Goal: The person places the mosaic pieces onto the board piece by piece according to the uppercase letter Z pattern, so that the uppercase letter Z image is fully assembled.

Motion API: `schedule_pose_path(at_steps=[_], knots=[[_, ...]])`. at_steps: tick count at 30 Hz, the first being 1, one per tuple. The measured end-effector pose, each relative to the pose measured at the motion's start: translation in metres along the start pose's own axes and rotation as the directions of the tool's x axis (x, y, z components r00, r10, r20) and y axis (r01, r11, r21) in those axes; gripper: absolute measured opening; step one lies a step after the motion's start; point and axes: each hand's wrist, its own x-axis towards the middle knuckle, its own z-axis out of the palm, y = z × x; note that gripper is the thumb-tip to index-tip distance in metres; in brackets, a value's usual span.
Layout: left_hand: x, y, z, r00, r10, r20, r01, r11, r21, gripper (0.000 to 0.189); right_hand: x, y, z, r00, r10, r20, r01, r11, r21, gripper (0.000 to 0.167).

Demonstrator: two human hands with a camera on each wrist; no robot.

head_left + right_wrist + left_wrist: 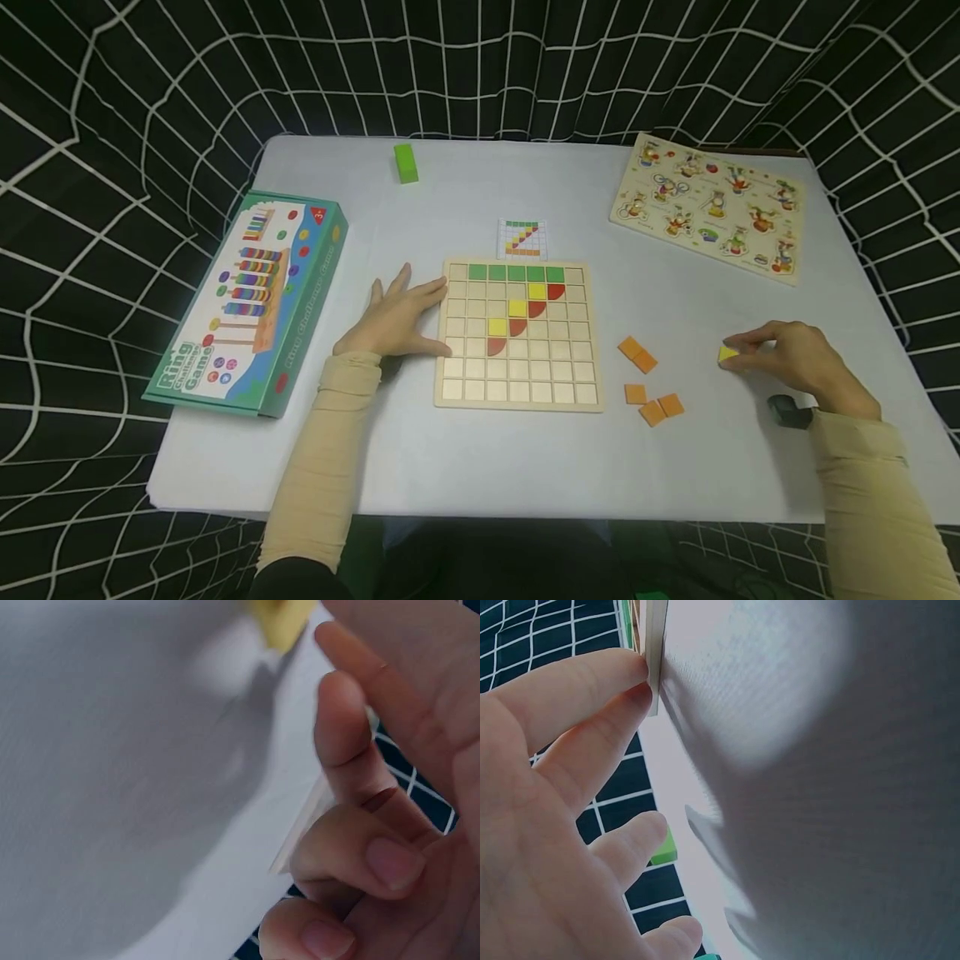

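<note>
A wooden grid board (517,371) lies in the middle of the table. Its top row holds several green square tiles (517,273); below, yellow squares (497,327) and red quarter-round tiles (497,346) form a diagonal. My left hand (393,321) has its fingers spread, with fingertips and thumb at the board's left edge. In the left wrist view, two fingertips meet the board's edge (654,656). Far to the right, my right hand (798,358) pinches a yellow square tile (727,354) between thumb and fingers, low over the table. Only part of that tile (283,626) shows in the right wrist view.
Several orange square tiles (635,394) lie right of the board. A pattern card (522,240) sits just behind it. A ring game box (247,300) occupies the left, a green block (406,163) the back, and a picture puzzle board (693,200) the back right. Netting surrounds the table.
</note>
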Motion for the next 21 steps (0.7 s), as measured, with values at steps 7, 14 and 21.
schedule_pose_path(at_steps=[7, 14, 21], knots=[[-0.001, 0.0, -0.001, 1.0, -0.002, 0.004, 0.002, 1.0, 0.007, 0.106, -0.002, 0.008, 0.003, 1.0, 0.028, -0.002, -0.028, 1.0, -0.009, 0.061], [0.0, 0.0, 0.0, 1.0, 0.001, -0.002, -0.001, 1.0, 0.01, 0.106, 0.006, -0.007, -0.006, 0.998, -0.06, -0.009, 0.06, 0.998, 0.013, 0.042], [0.0, -0.001, 0.002, 1.0, 0.003, -0.007, -0.002, 1.0, 0.005, 0.106, 0.027, -0.059, -0.01, 0.988, -0.154, -0.031, 0.155, 0.986, 0.059, 0.032]])
